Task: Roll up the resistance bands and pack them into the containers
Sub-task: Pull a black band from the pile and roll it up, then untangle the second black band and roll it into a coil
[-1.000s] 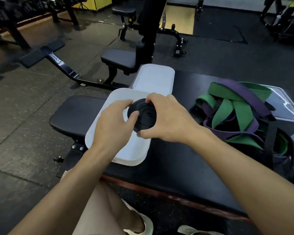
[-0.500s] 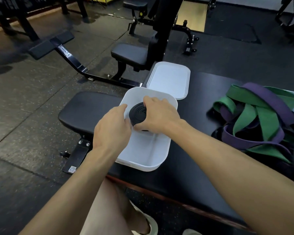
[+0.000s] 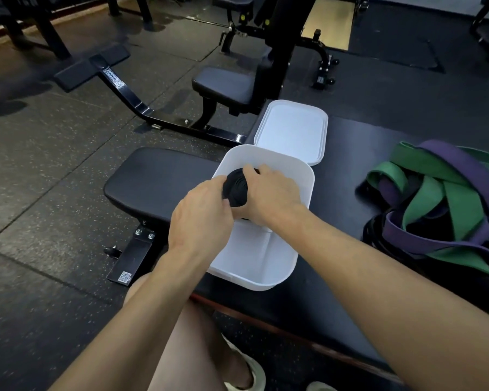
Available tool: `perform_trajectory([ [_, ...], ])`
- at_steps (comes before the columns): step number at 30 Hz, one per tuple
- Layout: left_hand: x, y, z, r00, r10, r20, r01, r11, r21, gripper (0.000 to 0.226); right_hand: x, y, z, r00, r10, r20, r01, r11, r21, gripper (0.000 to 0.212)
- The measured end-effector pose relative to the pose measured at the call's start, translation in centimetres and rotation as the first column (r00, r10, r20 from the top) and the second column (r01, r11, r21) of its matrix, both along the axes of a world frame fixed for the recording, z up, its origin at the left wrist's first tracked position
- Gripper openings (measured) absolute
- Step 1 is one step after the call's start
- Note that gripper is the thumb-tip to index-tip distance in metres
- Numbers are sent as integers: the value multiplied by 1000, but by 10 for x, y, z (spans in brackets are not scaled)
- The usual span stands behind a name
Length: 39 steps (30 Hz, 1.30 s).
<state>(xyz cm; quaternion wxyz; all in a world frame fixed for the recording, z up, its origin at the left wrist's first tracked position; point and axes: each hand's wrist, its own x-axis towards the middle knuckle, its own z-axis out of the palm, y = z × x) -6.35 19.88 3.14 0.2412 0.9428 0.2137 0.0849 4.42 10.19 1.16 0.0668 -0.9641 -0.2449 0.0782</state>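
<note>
1. Holding the rolled black band in the far end of the white container, I am clamping the fingers of my left hand and right hand round it.
2. The container is sitting on the counter, its lid lying just behind it.
3. Loose green and purple bands are lying piled well to the right.

Head-worn view, forward-down, close over bench

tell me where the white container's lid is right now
In the head view the white lid lies flat on the black bench, right behind the far edge of the open white container and left of the green and purple bands.
</note>
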Motion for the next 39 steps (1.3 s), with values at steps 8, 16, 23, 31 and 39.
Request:
perform_trajectory([
  [8, 2, 4, -2, 993, -73, 97, 75, 997, -8, 26, -3, -17, 14, 997, 80, 21, -77, 990, -121, 88],
  [16, 4, -24, 19, 962, -192, 193, 178, 980, 88, 27, -20, -82, 36, 996, -1, 94, -15, 985, 172, 43],
  [23, 13, -84, 26, 911, -311, 272, 311, 949, 41, 21, -41, -171, 46, 976, -120, 183, 60, 952, 301, 31],
  [31, 21, -170, 9, 841, -488, 234, 507, 862, -21, 17, -58, -277, 35, 933, -279, 227, 209, 934, 288, 27],
  [39, 23, -230, -27, 783, -622, 9, 614, 771, -168, 35, -73, -330, 19, 908, -373, 192, 283, 882, 377, 17],
])
